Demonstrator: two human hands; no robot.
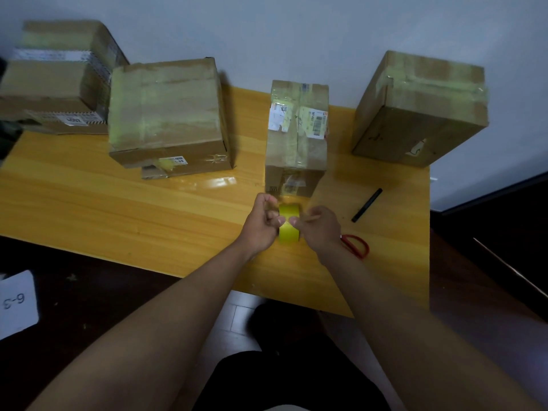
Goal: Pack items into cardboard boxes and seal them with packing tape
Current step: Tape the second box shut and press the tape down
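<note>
Table (89,203): four taped boxes along the back.
Box (296,137): middle, just beyond the hands, long axis running away from the person.
Tape roll (289,229): on edge, between both hands.
Left hand (262,223), right hand (318,229): fingers curled, pinching the roll; equally near.

Bench (118,203) under me is yellow-orange wood grain, glossy, catching a glare patch near its middle. Black pen-like stick (366,205) lies diagonally on it toward my right. Red-handled scissors (357,245) sit near the bench's front edge, partly hidden. Pale wall (296,31) behind. Dark floor (89,292) below on my left, with a white card (17,304) marked "6-3" lying on it.
</note>
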